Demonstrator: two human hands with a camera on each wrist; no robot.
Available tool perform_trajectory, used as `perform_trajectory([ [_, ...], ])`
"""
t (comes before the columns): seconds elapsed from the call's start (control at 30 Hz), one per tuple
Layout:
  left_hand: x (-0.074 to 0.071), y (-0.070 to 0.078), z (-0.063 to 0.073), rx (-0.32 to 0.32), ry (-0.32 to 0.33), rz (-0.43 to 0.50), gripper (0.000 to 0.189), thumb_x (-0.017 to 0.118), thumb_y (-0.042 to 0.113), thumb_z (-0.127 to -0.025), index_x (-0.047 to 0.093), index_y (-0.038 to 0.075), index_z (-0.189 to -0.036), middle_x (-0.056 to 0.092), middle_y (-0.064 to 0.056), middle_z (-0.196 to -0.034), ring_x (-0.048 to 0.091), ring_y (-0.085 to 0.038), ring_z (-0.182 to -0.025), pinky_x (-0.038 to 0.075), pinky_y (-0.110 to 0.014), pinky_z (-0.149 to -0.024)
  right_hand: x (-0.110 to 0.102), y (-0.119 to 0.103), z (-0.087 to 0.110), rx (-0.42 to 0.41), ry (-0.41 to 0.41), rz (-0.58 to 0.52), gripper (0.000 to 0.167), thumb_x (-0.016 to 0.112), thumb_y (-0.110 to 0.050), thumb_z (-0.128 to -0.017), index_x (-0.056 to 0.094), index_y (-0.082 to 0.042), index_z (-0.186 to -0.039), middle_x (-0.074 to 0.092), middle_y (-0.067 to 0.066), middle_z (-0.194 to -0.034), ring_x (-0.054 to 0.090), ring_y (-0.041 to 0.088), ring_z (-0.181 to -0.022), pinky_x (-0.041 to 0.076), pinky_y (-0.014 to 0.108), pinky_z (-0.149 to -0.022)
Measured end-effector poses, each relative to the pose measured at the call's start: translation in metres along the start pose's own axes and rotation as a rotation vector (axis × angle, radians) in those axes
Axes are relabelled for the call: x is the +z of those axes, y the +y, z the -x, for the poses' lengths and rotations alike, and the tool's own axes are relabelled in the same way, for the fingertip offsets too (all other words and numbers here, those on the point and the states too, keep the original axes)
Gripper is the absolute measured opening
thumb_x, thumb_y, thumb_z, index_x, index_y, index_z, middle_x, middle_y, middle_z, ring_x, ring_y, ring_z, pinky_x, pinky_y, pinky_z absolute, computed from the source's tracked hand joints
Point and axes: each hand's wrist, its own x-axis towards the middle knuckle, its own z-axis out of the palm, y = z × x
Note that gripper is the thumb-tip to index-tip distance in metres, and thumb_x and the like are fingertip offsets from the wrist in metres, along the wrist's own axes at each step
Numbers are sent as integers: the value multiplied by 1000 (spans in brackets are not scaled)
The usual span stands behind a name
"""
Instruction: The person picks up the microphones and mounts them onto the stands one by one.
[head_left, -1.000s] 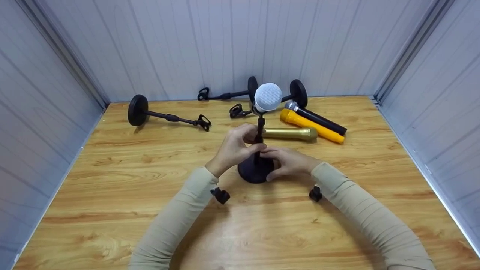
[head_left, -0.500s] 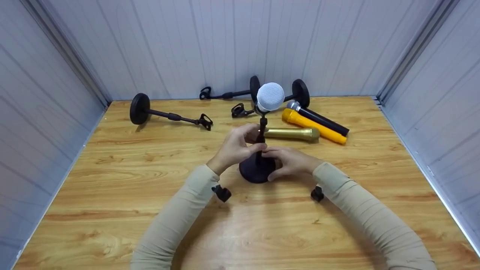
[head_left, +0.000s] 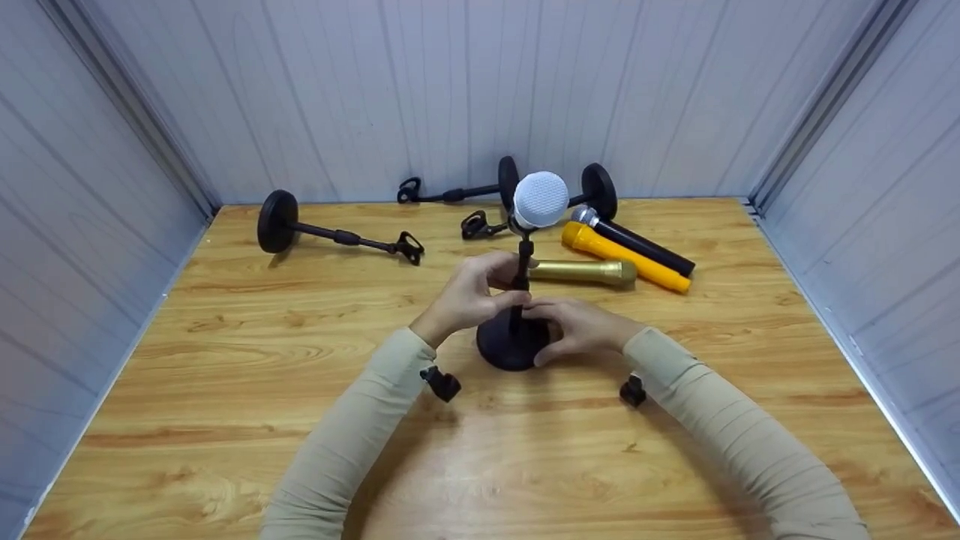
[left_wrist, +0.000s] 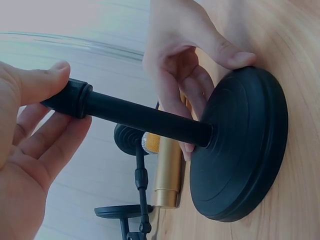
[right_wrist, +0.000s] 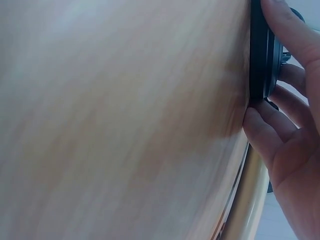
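Mid-frame, the left hand (head_left: 474, 292) pinches the upright black stand (left_wrist: 150, 119) by its collar (left_wrist: 80, 98); the right hand (head_left: 583, 328) grips its base (left_wrist: 235, 150), white microphone (head_left: 541, 199) on top. Steadying, I'd judge; next calls for gentle release.

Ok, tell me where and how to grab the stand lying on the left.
I'd take that stand by its shaft, at the collar, coming from above. It is slim there, nothing lies against it, and the wide base, resting on its edge, probably props the shaft off the table.
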Motion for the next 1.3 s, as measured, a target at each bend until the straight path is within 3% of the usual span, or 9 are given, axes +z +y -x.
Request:
perform_trajectory([
  [0.2, 1, -1, 1, -40, 8, 39, 38, 79, -5, -85, 67, -9, -120, 72, -21, -99, 70, -34, -89, 58, -46, -82, 1, 0, 0, -4, 8, -4, 86, 83, -54, -80, 56, -3, -143, 50, 12, -150, 48, 27, -137, 36, 43, -115],
  [0.57, -1, -7, 4, -103, 28, 101, 37, 85, 8, -83, 71, 1, -117, 76, -8, -97, 72, -19, -89, 60, -37, -80, 3, 3, 1, -24, 24, -1, 86, 83, -54, -80, 56, -2, -143, 50, 12, -151, 47, 27, -138, 36, 43, -115],
  [0.83, -3, -6, 6, -104, 16, 52, 34, 84, 11, -86, 71, 2, -116, 75, -5, -100, 71, -16, -93, 60, -41, -80, 0, 1, -1, -12, 4, 7, 86, 84, -52, -80, 55, -3, -144, 49, 12, -151, 47, 28, -138, 36, 43, -115],
  [1.07, -4, -4, 16, -55, 27, -85, 38, 81, 8, -88, 67, -2, -122, 72, -11, -112, 71, -21, -100, 60, -40, -81, -2, -2, -7, -38, -32, 34, 83, 83, -48, -82, 53, -3, -146, 48, 12, -152, 47, 27, -138, 35, 41, -116],
  [1.2, -3, -3, 25, -99, -13, -310, 53, 81, 20, -89, 60, 1, -134, 68, -12, -124, 66, -25, -112, 57, -42, -91, -2, -3, -9, -69, -35, 37, 80, 82, -45, -84, 53, -6, -147, 47, 10, -153, 47, 25, -138, 35, 40, -116],
  [1.3, -2, -2, 33, -180, -81, -499, 68, 83, 34, -87, 54, 5, -142, 63, -14, -133, 62, -29, -120, 52, -43, -99, -3, -8, -10, -63, -56, 46, 78, 81, -44, -86, 52, -7, -148, 41, 11, -157, 44, 28, -141, 33, 42, -117],
])
